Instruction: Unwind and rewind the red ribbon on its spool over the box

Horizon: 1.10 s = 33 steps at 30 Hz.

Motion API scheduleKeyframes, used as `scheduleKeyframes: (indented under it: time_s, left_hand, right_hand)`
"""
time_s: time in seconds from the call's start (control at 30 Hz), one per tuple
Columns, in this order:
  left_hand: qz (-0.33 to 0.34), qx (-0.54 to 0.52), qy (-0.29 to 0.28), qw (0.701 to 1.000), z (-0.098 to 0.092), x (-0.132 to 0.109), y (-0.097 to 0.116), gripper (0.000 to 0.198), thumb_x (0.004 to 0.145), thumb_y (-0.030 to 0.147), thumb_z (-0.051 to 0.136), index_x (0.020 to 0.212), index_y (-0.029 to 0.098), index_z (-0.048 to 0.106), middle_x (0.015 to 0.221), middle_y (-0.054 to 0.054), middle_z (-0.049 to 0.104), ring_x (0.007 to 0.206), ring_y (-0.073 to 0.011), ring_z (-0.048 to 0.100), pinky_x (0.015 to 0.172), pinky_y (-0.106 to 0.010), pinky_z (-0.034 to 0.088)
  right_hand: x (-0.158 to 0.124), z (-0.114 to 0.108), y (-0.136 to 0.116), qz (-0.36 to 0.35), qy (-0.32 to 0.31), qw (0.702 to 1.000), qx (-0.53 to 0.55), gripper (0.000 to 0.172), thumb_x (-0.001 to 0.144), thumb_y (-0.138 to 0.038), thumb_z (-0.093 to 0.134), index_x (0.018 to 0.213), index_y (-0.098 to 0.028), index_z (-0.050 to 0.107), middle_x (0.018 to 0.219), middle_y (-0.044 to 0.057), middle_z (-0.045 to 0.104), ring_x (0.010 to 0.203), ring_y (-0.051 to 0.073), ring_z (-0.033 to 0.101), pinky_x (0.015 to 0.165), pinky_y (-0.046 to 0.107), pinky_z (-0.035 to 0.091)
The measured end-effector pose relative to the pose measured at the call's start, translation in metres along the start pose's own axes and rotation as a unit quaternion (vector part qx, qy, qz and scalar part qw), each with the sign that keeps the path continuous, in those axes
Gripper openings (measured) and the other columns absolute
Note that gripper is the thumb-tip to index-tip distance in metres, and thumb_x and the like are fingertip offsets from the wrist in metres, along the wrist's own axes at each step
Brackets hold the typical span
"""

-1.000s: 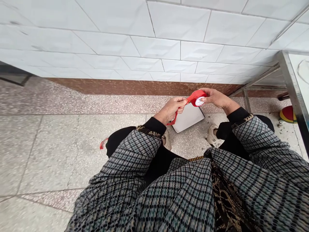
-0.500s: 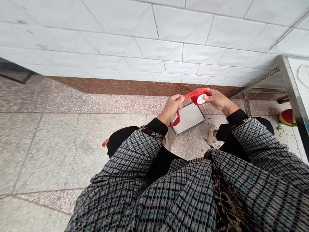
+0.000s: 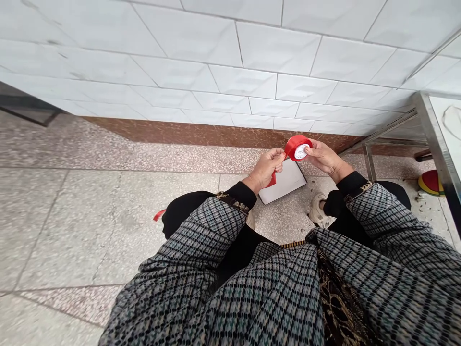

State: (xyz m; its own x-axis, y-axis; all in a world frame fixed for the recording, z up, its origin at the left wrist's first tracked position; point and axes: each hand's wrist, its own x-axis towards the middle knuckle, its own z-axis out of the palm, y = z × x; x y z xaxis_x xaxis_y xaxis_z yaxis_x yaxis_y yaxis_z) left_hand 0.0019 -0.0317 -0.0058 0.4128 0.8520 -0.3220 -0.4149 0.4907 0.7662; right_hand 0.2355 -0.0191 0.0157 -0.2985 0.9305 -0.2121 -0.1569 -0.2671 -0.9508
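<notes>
A spool of red ribbon (image 3: 294, 143) with a round white label is gripped at its right side by my right hand (image 3: 323, 156), the thumb pressing on the label. Just left of the spool, my left hand (image 3: 267, 167) is closed, pinching the ribbon's unwound length. A loose red piece of ribbon (image 3: 272, 179) hangs below my left fingers. Beneath both hands a flat white panel with a dark edge (image 3: 284, 185) lies on the floor; my left hand and sleeve hide part of its left side.
A white tiled wall (image 3: 201, 81) rises in front. To the right stands a metal-framed table (image 3: 427, 115), with a red, yellow and green ball (image 3: 430, 182) beneath it. On the floor (image 3: 90, 216), another red ribbon end (image 3: 158, 215) shows beside my left knee. Small debris lies near my right shoe (image 3: 317, 209).
My left hand has moved right, up close to the spool, so the stretch of ribbon between my hands is shorter. My right hand still holds the spool.
</notes>
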Motion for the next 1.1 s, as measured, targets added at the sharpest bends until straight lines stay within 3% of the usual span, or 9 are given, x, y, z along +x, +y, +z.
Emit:
scheduleKeyframes:
  time_s: [0.1, 0.2, 0.37, 0.47, 0.63, 0.73, 0.83, 0.93, 1.1]
  left_hand:
    - [0.032, -0.030, -0.008, 0.999, 0.004, 0.002, -0.008, 0.031, 0.093, 0.025, 0.091, 0.115, 0.021, 0.069, 0.063, 0.011, 0.049, 0.053, -0.0066, 0.037, 0.059, -0.021, 0.032]
    - [0.034, -0.054, -0.032, 0.997, 0.005, 0.003, -0.009, 0.037, 0.096, 0.027, 0.091, 0.126, 0.021, 0.070, 0.061, 0.012, 0.048, 0.053, -0.0080, 0.037, 0.060, -0.023, 0.034]
    - [-0.022, -0.039, -0.058, 0.997, 0.001, 0.003, 0.007, 0.025, 0.096, 0.030, 0.092, 0.100, 0.018, 0.070, 0.058, 0.012, 0.041, 0.052, -0.0065, 0.033, 0.063, -0.023, 0.038]
    - [-0.058, -0.011, -0.090, 0.994, -0.007, 0.004, 0.017, 0.031, 0.094, 0.026, 0.093, 0.084, 0.018, 0.065, 0.057, 0.012, 0.038, 0.051, -0.0050, 0.031, 0.063, -0.023, 0.040]
    - [-0.134, 0.039, -0.130, 0.982, -0.019, 0.005, 0.020, 0.024, 0.087, 0.017, 0.095, 0.089, 0.014, 0.072, 0.065, 0.006, 0.054, 0.053, -0.0042, 0.035, 0.056, -0.020, 0.031]
    - [-0.162, 0.062, -0.147, 0.974, -0.019, 0.005, 0.016, 0.027, 0.086, 0.017, 0.097, 0.084, 0.015, 0.070, 0.064, 0.006, 0.052, 0.052, -0.0042, 0.034, 0.054, -0.019, 0.027]
    - [-0.131, 0.075, -0.113, 0.982, -0.012, 0.002, 0.015, 0.020, 0.089, 0.015, 0.094, 0.091, 0.014, 0.074, 0.070, 0.003, 0.059, 0.055, -0.0047, 0.039, 0.055, -0.019, 0.031]
    - [-0.071, 0.089, -0.028, 0.993, -0.004, -0.001, 0.018, 0.010, 0.096, 0.011, 0.085, 0.100, 0.014, 0.077, 0.070, 0.003, 0.061, 0.056, -0.0061, 0.043, 0.057, -0.020, 0.036]
    - [-0.041, 0.122, 0.010, 0.992, -0.001, -0.006, 0.024, 0.034, 0.100, 0.008, 0.072, 0.068, 0.015, 0.064, 0.059, 0.002, 0.052, 0.054, -0.0069, 0.045, 0.056, -0.020, 0.033]
  right_hand:
    - [0.001, 0.002, 0.008, 0.008, 0.009, 0.999, 0.039, 0.064, 0.062, -0.058, 0.116, 0.108, -0.025, 0.085, 0.104, 0.003, 0.087, 0.098, 0.023, 0.078, 0.100, 0.037, 0.065]
    - [0.002, 0.007, 0.018, 0.010, 0.027, 0.997, 0.076, 0.063, 0.061, -0.057, 0.117, 0.106, -0.025, 0.085, 0.104, 0.004, 0.088, 0.098, 0.023, 0.079, 0.101, 0.036, 0.066]
    - [-0.001, 0.016, 0.031, 0.013, 0.064, 0.993, 0.097, 0.065, 0.063, -0.059, 0.116, 0.108, -0.025, 0.083, 0.110, 0.008, 0.089, 0.113, 0.029, 0.081, 0.107, 0.043, 0.067]
    - [-0.004, 0.013, 0.024, 0.050, 0.024, 0.996, 0.069, 0.068, 0.066, -0.063, 0.113, 0.112, -0.023, 0.082, 0.111, 0.010, 0.088, 0.112, 0.029, 0.081, 0.103, 0.043, 0.068]
    - [-0.007, 0.000, -0.005, 0.060, -0.073, 0.991, -0.096, 0.065, 0.069, -0.037, 0.112, 0.125, -0.026, 0.084, 0.124, 0.006, 0.085, 0.115, 0.027, 0.078, 0.110, 0.045, 0.063]
    - [-0.008, -0.004, -0.015, 0.051, -0.101, 0.969, -0.220, 0.058, 0.067, -0.026, 0.109, 0.120, -0.026, 0.087, 0.120, 0.006, 0.084, 0.116, 0.033, 0.076, 0.117, 0.054, 0.058]
    - [-0.007, -0.008, -0.015, 0.018, -0.071, 0.955, -0.289, 0.053, 0.066, -0.024, 0.107, 0.115, -0.026, 0.089, 0.116, 0.006, 0.082, 0.115, 0.034, 0.074, 0.121, 0.058, 0.055]
    - [-0.003, -0.017, -0.015, -0.006, -0.005, 0.947, -0.322, 0.053, 0.064, -0.026, 0.108, 0.112, -0.027, 0.088, 0.111, 0.004, 0.080, 0.112, 0.034, 0.072, 0.121, 0.058, 0.053]
    - [0.002, -0.032, -0.018, -0.003, 0.038, 0.966, -0.254, 0.059, 0.058, -0.031, 0.109, 0.111, -0.025, 0.083, 0.111, 0.003, 0.080, 0.113, 0.032, 0.071, 0.118, 0.053, 0.056]
